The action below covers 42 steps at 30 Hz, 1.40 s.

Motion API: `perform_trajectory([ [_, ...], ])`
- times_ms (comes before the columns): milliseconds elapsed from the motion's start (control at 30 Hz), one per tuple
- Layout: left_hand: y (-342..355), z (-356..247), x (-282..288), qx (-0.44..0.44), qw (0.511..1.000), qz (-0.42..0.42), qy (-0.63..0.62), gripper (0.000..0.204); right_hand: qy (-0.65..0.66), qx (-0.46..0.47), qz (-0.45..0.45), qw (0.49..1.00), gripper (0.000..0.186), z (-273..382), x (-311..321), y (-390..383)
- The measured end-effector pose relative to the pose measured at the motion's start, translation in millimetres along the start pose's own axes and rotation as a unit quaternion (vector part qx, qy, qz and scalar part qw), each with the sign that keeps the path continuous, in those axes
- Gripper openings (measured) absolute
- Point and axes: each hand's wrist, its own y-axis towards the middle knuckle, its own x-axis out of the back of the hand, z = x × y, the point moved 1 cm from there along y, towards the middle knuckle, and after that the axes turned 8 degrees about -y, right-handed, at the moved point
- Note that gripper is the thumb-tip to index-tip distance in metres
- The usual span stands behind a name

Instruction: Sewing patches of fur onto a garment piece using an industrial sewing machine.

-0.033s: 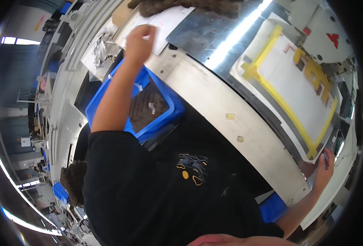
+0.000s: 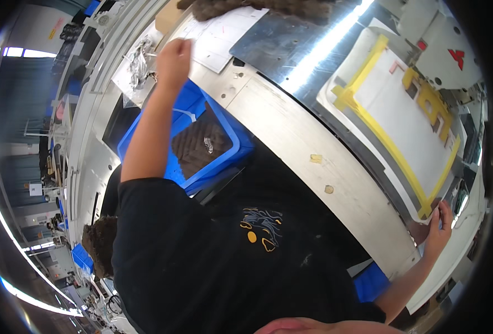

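Observation:
My left hand is raised above the far edge of a blue bin, its fingers closed. What they hold, if anything, cannot be made out. Close by on its left lies a tangle of silver, shiny material; a white paper sheet is on its right. In the bin rests a brown furry piece with a small silver bit on top. My right hand is at the near corner of a flat template with yellow-taped borders, fingers apart and slightly bent, close to its edge.
Yellow cut-out shapes sit on the template, beside a white machine body. Brown fur lies at the far edge. A metal plate and a pale work surface with two small scraps run between my hands.
My left hand has moved left and slightly down, off the paper sheet and closer to the silver tangle. My right hand stays at the template's corner. The whole view has shifted slightly.

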Motion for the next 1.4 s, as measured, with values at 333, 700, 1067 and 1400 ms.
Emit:
perform_trajectory([
  [333, -172.7, 281.5, -26.8, 0.197, 0.915, 0.342, 0.078, 0.041, 0.047, 0.001, -0.035, 0.998, 0.025, 8.3, -23.9, 2.4],
  [700, -181.0, 186.8, -64.5, 0.309, 0.828, 0.422, 0.203, 0.065, 0.057, -0.022, -0.039, 0.997, 0.021, -4.4, -27.8, 8.9],
  [1067, -186.5, 191.5, -72.1, 0.425, 0.753, 0.479, 0.150, 0.042, 0.063, -0.011, -0.047, 0.997, 0.019, -7.6, -27.6, 0.6],
  [1400, -122.4, 220.3, 101.1, 0.500, 0.789, 0.278, -0.225, 0.019, 0.074, -0.029, -0.042, 0.996, 0.018, -24.3, -26.5, 5.4],
])
